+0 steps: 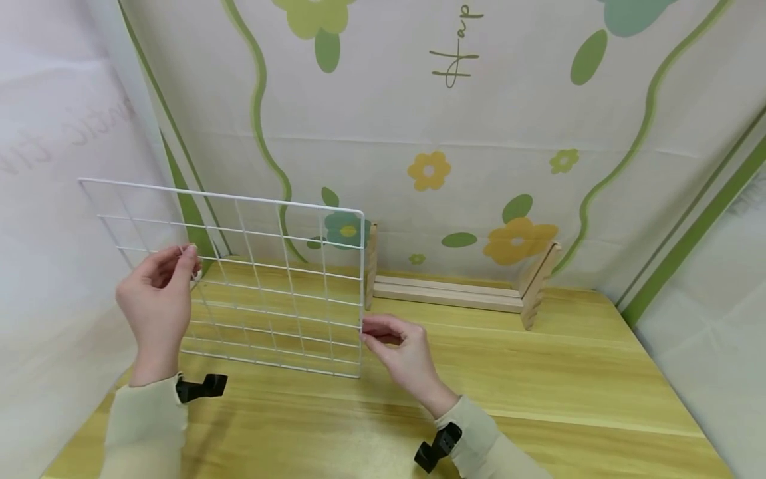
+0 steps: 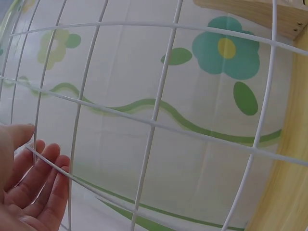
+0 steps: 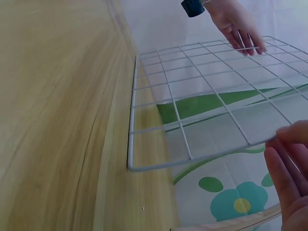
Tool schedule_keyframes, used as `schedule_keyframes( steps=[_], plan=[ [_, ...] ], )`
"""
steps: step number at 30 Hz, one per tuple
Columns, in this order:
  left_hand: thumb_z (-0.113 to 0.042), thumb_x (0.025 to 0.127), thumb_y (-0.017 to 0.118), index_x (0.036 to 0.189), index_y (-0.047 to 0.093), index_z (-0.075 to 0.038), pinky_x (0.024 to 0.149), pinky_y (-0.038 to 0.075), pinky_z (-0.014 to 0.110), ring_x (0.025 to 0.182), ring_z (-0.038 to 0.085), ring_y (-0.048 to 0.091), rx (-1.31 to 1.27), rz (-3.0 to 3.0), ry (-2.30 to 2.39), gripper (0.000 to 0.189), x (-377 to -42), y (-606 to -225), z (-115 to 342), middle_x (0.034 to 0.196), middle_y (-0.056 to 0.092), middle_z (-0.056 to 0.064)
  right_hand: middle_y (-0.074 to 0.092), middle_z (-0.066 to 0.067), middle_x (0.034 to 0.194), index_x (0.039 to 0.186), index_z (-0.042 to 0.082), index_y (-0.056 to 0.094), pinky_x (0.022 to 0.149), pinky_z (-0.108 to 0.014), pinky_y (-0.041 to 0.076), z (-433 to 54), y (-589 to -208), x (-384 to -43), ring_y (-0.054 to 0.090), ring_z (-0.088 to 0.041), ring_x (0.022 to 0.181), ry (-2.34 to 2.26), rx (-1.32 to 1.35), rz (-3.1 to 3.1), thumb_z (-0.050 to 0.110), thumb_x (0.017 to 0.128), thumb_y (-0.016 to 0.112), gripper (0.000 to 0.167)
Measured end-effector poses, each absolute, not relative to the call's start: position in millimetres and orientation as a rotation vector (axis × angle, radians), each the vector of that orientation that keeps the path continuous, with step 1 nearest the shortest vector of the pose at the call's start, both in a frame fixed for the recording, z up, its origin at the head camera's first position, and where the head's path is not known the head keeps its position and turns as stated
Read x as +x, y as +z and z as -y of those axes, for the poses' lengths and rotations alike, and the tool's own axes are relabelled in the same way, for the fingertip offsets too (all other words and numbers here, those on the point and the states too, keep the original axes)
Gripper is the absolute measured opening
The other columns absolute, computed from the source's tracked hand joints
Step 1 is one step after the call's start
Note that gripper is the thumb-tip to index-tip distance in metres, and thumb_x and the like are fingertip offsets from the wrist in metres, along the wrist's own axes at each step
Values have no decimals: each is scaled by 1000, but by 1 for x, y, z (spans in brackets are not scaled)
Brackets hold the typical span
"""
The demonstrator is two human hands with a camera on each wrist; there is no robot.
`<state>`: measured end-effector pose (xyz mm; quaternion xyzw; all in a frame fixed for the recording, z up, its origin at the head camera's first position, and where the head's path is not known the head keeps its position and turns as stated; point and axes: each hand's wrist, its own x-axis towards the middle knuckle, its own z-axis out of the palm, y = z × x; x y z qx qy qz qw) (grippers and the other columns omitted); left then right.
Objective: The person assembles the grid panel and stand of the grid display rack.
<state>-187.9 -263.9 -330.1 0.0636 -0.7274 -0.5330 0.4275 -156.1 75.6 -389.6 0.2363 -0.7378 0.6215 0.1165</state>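
I see the left hand [image 1: 158, 293] pinching the white wire grid [image 1: 289, 269] over the desk's [image 1: 538, 392] left side, the right hand [image 1: 402, 352] pinching its right edge between fingers. Steadying, I judge; the next move calls for matched pinches, clear of the wooden stand [image 1: 445, 295] near the far edge.

Head camera looks forward and down; both close wrist views share the wire grid [image 2: 152, 123].

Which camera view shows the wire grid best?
Head: nearly the whole wire grid is in frame, partly behind the left hand. Left wrist: only a close-up section; right wrist: cut off at the right edge.
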Motion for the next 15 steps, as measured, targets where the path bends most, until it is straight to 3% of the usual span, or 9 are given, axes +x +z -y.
schedule_keyframes(
  steps=[3, 9, 15],
  plan=[
    [-19, 93, 77, 110, 77, 2, 71, 54, 13, 77, 8, 69, 178, 1790, -1356, 27, -190, -331, 264, 90, 74, -8, 75, -15, 102, 111, -4, 74, 83, -40, 60, -81, -390, -156, 72, -28, 92, 1846, 703, 2206, -10, 87, 75, 25],
    [-15, 91, 79, 108, 77, 2, 72, 54, 13, 78, 7, 70, 168, 1747, -1401, 24, -192, -330, 263, 95, 76, -3, 73, -20, 110, 114, -8, 72, 89, -53, 56, -97, -397, -161, 69, -43, 99, 1873, 693, 2232, -5, 86, 79, 30],
    [-9, 90, 79, 108, 76, 5, 72, 54, 13, 76, 7, 70, 161, 1718, -1458, 23, -196, -332, 264, 92, 75, -6, 72, -15, 117, 117, -5, 72, 96, -51, 53, -116, -398, -164, 67, -41, 108, 1842, 575, 2322, 0, 85, 82, 33]
  ],
)
